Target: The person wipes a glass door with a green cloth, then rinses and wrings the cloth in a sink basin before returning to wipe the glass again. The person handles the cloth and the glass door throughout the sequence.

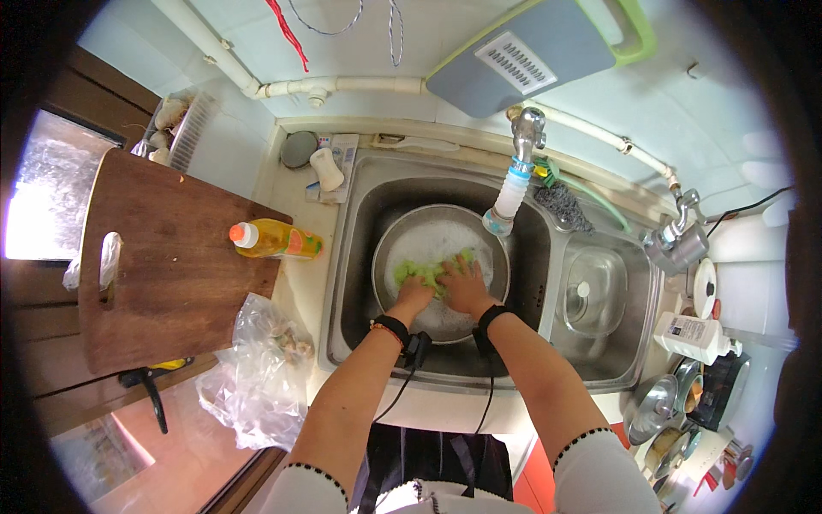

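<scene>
A round metal basin (377,257) sits in the large sink bowl, holding cloudy, foamy water. In it lies a soft light-green bunch (406,270); whether it is cloth or vegetable I cannot tell. My left hand (414,294) is curled into the left part of the bunch, its fingertips hidden. With fingers spread, my right hand (465,286) presses on the right part. Both wrists wear black straps with cables. Above the basin's upper right rim hangs the faucet's flexible spout (508,196).
Left of the sink stand a yellow detergent bottle (276,239), a wooden cutting board (180,263) and a clear plastic bag (266,372). The smaller sink bowl (578,366) holds a clear container (594,292). A white bottle (690,335) and pot lids (652,411) are farther right.
</scene>
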`<state>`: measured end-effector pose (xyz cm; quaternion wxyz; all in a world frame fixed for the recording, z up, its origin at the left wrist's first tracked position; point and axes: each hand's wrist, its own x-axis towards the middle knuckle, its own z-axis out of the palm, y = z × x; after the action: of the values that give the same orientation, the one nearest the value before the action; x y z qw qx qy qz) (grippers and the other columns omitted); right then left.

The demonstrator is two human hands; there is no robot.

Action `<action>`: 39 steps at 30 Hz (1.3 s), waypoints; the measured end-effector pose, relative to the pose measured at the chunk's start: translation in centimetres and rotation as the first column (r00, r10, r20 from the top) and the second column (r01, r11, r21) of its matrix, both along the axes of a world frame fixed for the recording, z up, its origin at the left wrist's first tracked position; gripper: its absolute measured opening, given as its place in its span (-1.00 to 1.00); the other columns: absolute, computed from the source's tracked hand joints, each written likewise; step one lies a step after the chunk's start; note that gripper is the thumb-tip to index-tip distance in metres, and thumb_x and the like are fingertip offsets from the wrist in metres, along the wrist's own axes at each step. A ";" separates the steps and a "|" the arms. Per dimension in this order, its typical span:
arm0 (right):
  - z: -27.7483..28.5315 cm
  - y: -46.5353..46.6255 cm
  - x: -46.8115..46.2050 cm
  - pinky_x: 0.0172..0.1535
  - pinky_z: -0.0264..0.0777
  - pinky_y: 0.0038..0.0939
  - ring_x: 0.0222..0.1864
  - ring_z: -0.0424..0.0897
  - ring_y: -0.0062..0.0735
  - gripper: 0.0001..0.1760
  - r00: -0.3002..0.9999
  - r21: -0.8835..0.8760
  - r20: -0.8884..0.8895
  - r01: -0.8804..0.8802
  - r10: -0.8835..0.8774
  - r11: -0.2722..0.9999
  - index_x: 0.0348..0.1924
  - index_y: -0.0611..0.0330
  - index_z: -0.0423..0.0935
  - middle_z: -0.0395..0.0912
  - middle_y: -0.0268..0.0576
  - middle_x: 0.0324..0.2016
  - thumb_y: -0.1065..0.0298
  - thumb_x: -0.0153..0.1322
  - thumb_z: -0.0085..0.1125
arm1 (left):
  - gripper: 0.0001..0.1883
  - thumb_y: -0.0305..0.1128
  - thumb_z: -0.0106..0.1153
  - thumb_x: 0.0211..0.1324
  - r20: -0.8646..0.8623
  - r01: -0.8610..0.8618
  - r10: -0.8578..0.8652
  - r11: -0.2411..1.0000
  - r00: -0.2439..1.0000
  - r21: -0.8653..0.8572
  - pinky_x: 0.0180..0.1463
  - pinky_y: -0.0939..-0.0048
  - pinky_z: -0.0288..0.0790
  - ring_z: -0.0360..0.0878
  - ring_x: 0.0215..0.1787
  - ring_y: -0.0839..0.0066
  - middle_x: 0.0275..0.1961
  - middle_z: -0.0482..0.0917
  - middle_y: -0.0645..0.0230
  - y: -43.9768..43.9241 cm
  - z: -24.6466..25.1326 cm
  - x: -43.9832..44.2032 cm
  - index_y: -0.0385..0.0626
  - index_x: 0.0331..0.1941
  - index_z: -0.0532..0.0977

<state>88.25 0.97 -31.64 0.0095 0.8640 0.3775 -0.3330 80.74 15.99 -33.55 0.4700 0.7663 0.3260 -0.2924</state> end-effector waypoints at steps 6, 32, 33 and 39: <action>-0.9 0.3 0.5 0.42 -0.27 0.35 0.54 -0.20 0.03 -0.26 0.998 0.089 -0.069 0.009 -0.003 0.996 0.40 -0.12 0.22 0.04 -0.20 0.47 0.20 0.36 0.21 | -0.26 -0.19 0.13 0.21 -0.003 -0.142 0.142 0.985 0.990 -0.103 0.35 0.14 0.28 0.26 0.41 0.02 0.43 0.24 -0.03 0.6 0.3 0.0 -0.22 0.41 0.16; 2.7 -0.1 -2.5 0.12 0.33 -0.29 0.09 0.40 -0.20 -0.56 0.612 0.556 -0.695 0.790 -0.377 0.257 0.24 0.12 0.32 0.44 -0.08 0.00 0.24 0.52 -0.01 | -0.55 0.03 -0.17 0.46 -0.220 -0.571 0.687 0.334 0.692 -0.750 0.30 0.03 0.30 0.33 0.29 0.35 0.30 0.35 0.33 -2.2 5.6 -0.3 0.11 0.28 0.32; 2.2 0.0 -3.0 0.12 0.33 -0.25 0.11 0.40 -0.16 -0.54 0.637 0.560 -0.649 0.770 -0.417 0.305 0.27 0.14 0.29 0.42 -0.01 0.05 0.19 0.54 -0.03 | -0.54 0.04 -0.17 0.45 -0.180 -0.566 0.697 0.375 0.694 -0.734 0.32 0.04 0.27 0.32 0.31 0.33 0.31 0.34 0.32 -2.6 5.9 -0.2 0.11 0.29 0.31; 2.4 0.3 -4.1 0.02 0.40 -0.09 0.01 0.50 0.14 -0.47 0.704 0.519 -0.493 0.710 -0.511 0.477 0.22 0.29 0.23 0.46 0.30 0.00 0.03 0.58 -0.13 | -0.46 0.09 -0.12 0.41 -0.072 -0.610 0.675 0.610 0.734 -0.505 -0.03 0.21 0.40 0.46 0.01 0.33 0.08 0.49 0.22 -3.9 9.0 0.7 -0.11 0.18 0.40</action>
<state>84.17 1.30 -29.27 -0.4775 0.8268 0.1317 -0.2666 81.41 12.09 -24.58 0.7432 0.4662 0.4622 -0.1288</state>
